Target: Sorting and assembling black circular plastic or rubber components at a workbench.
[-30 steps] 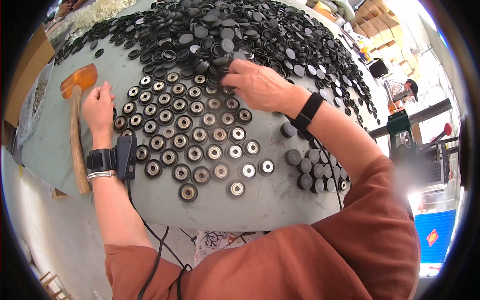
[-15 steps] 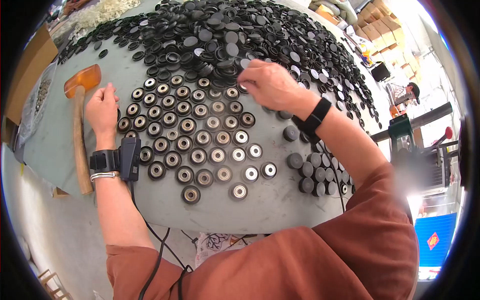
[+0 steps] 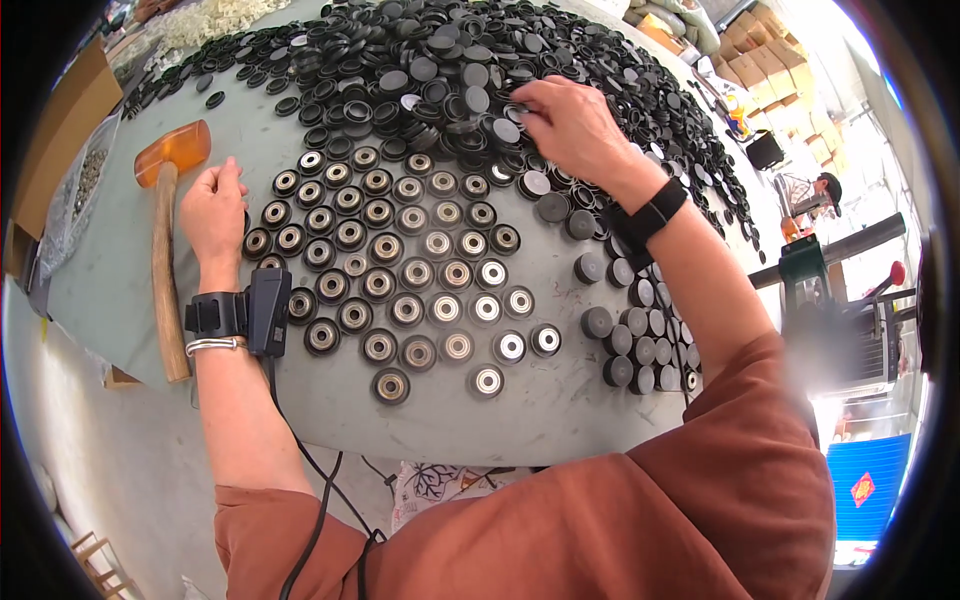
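My right hand [image 3: 578,128] reaches over a large heap of black round caps [image 3: 395,60], its thumb and fingertips bent together among them. Whatever lies between those fingertips is too small to make out. To the left, my left hand [image 3: 213,215] hovers with curled fingers and raised thumb beside the mallet; a dark rim shows at its edge, and I cannot tell whether it is held. Between my hands, black round caps with metal bearings [image 3: 407,309] in their middles lie in loose rows on the grey-green table [image 3: 470,425].
A mallet with an amber head [image 3: 172,153] and wooden handle lies at the left. Closed black caps [image 3: 620,340] stand grouped at the right. A cardboard box [image 3: 65,130] and clear bag [image 3: 88,190] border the left. A machine and another person [image 3: 815,190] are beyond the right edge.
My right hand has moved away from the bearing rows, up and slightly right, farther into the heap. My left hand stays near the mallet. The whole view has shifted slightly.
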Tool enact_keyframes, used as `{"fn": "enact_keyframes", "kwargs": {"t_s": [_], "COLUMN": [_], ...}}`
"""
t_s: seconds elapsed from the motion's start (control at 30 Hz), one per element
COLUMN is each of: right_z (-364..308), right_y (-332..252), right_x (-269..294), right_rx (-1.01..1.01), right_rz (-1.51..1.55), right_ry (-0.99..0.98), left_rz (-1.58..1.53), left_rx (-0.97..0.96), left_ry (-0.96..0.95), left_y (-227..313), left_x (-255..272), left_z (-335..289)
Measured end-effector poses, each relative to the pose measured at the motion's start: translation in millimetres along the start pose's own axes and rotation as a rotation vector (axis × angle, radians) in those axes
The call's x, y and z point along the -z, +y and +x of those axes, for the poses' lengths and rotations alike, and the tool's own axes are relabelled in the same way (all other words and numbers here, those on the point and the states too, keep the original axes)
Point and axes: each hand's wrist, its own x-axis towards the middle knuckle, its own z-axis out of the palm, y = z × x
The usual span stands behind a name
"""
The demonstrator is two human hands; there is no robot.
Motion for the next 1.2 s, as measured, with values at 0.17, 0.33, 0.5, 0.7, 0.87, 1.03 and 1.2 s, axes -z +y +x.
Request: {"fn": "enact_keyframes", "kwargs": {"t_s": [0.17,0.33,0.5,0.7,0.87,1.03,1.2], "right_z": [-25.4,-48.4,-72.2,-84.0,-88.0,-91.0,-89.1], "right_y": [-7.8,-18.3,-27.0,-12.2,6.1,28.9,75.9], "right_x": [-7.0,-25.0,-0.3,16.6,17.2,48.2,55.9], "right_rx": [0.055,-0.006,0.088,-0.044,-0.149,-0.319,-0.399], "right_rz": [-0.106,-0.066,0.132,0.085,-0.131,-0.107,-0.074], "right_ry": [-0.244,-0.358,-0.457,-0.355,-0.407,-0.328,-0.208], "left_rz": [-0.006,-0.029,-0.024,-0.005,0.048,-0.059,-0.04], "left_rx": [0.0,-0.003,-0.012,-0.01,-0.043,0.015,0.015], "left_ry": [0.016,0.005,0.01,-0.002,-0.006,0.015,0.027], "left_y": [1.7,-3.3,-0.1,2.5,-8.3,-2.5,-3.3], "left_x": [0.1,-2.9,-1.7,-0.6,-4.4,1.8,-0.7], "left_z": [-1.7,2.1,0.2,1.5,5.6,1.3,2.7]}}
